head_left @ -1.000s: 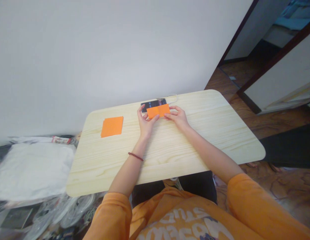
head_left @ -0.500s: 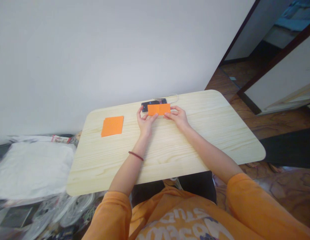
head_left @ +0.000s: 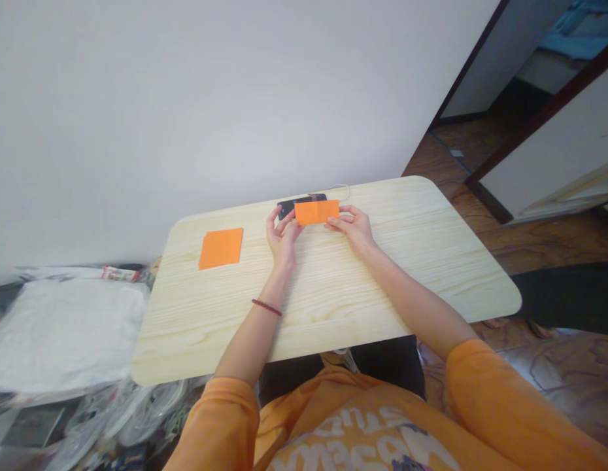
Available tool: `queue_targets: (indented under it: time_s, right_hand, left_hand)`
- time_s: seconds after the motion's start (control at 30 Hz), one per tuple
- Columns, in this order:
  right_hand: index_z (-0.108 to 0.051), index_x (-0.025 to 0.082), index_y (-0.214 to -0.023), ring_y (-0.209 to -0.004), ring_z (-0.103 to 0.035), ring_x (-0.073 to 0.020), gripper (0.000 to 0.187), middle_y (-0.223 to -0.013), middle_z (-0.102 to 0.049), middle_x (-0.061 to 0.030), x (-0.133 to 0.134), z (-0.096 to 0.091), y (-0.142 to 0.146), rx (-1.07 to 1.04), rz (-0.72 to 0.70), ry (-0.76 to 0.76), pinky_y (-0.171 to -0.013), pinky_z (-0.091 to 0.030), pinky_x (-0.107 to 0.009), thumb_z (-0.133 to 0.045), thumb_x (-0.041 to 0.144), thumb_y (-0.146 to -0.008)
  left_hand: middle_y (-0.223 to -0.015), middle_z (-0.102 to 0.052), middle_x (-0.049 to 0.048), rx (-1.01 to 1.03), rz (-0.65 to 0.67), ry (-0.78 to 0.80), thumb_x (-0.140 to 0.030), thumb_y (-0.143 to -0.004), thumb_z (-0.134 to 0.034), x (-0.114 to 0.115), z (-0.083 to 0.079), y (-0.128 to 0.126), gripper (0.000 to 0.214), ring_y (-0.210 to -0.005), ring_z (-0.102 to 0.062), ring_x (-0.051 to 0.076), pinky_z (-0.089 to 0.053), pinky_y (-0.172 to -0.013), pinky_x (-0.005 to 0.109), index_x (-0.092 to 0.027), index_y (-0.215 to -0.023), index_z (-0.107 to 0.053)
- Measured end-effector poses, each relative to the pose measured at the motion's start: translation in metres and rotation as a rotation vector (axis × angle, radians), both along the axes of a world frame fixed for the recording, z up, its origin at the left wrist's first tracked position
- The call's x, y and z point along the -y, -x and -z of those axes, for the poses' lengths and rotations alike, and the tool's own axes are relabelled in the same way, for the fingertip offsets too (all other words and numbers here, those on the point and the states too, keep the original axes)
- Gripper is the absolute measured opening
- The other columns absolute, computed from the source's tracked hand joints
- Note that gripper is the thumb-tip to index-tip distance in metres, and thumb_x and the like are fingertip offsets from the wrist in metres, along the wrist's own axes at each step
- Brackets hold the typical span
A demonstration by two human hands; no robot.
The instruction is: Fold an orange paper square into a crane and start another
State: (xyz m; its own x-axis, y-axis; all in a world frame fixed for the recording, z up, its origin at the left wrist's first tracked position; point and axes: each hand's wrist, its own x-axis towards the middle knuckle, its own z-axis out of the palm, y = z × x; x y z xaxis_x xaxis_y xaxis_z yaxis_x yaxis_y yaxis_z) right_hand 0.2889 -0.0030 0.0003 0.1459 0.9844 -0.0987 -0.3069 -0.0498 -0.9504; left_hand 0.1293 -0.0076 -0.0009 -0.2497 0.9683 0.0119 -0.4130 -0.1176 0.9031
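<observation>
A folded orange paper rectangle (head_left: 316,212) with a crease down its middle is held between both hands above the far middle of the light wooden table (head_left: 422,261). My left hand (head_left: 282,237) pinches its left end, and my right hand (head_left: 352,226) pinches its right end. Just behind the paper lies a dark phone (head_left: 290,206), partly hidden by it, with a white cable (head_left: 340,188) running from it. A red cord bracelet sits on my left wrist.
A stack of square orange paper (head_left: 221,248) lies on the table's far left. White bags and clear plastic wrap (head_left: 63,333) crowd the floor at the left. A white wall stands right behind the table; a doorway opens at the right.
The folded paper has risen slightly and shifted a little right, levelling out. Both hands moved with it and kept their hold.
</observation>
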Motion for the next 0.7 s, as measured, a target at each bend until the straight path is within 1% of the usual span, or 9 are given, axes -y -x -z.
queue_targets:
  time_s: [0.17, 0.33, 0.5, 0.6, 0.7]
  right_hand:
    - [-0.054, 0.021, -0.085, -0.061, -0.069, -0.0176, 0.052, -0.064, -0.070, 0.0021, 0.001, -0.002, 0.000, 0.048, -0.042, 0.002, -0.072, -0.059, -0.035, -0.085, 0.034, -0.045]
    - [-0.054, 0.020, -0.088, -0.061, -0.069, -0.0176, 0.057, -0.069, -0.072, 0.0009, 0.004, 0.000, 0.008, 0.044, -0.107, 0.003, -0.070, -0.058, -0.035, -0.086, 0.029, -0.041]
    - [-0.054, 0.020, -0.089, -0.066, -0.069, -0.0171, 0.057, -0.075, -0.072, 0.0008, 0.005, -0.001, 0.009, 0.060, -0.127, -0.007, -0.071, -0.058, -0.034, -0.085, 0.028, -0.042]
    - [-0.053, 0.020, -0.089, -0.064, -0.068, -0.0161, 0.056, -0.072, -0.071, 0.0021, 0.004, -0.004, 0.006, 0.072, -0.135, 0.008, -0.071, -0.057, -0.033, -0.084, 0.026, -0.042]
    - [-0.054, 0.021, -0.087, -0.060, -0.066, -0.0146, 0.052, -0.068, -0.071, 0.0035, 0.001, -0.004, 0.000, 0.074, -0.114, 0.025, -0.070, -0.056, -0.032, -0.082, 0.025, -0.044]
  left_hand:
    - [-0.081, -0.071, 0.0041, -0.172, 0.074, 0.022, -0.022, -0.052, -0.083, 0.001, 0.002, 0.000, 0.069, -0.072, -0.070, 0.016, -0.055, -0.072, 0.029, -0.019, -0.113, -0.051]
    - [-0.083, -0.072, 0.0051, -0.173, 0.125, 0.026, -0.024, -0.051, -0.085, 0.000, 0.005, -0.002, 0.069, -0.074, -0.070, 0.017, -0.055, -0.073, 0.029, -0.018, -0.110, -0.050]
    - [-0.084, -0.072, 0.0054, -0.184, 0.196, 0.037, -0.027, -0.048, -0.086, 0.001, 0.003, -0.002, 0.072, -0.073, -0.071, 0.019, -0.056, -0.072, 0.030, -0.018, -0.111, -0.051]
    - [-0.083, -0.072, 0.0052, -0.185, 0.221, 0.036, -0.028, -0.048, -0.085, 0.002, 0.002, -0.002, 0.074, -0.072, -0.071, 0.019, -0.056, -0.071, 0.030, -0.018, -0.114, -0.051]
    - [-0.080, -0.072, 0.0042, -0.185, 0.201, 0.049, -0.027, -0.048, -0.085, 0.002, 0.000, 0.000, 0.076, -0.070, -0.070, 0.018, -0.056, -0.070, 0.030, -0.018, -0.115, -0.051]
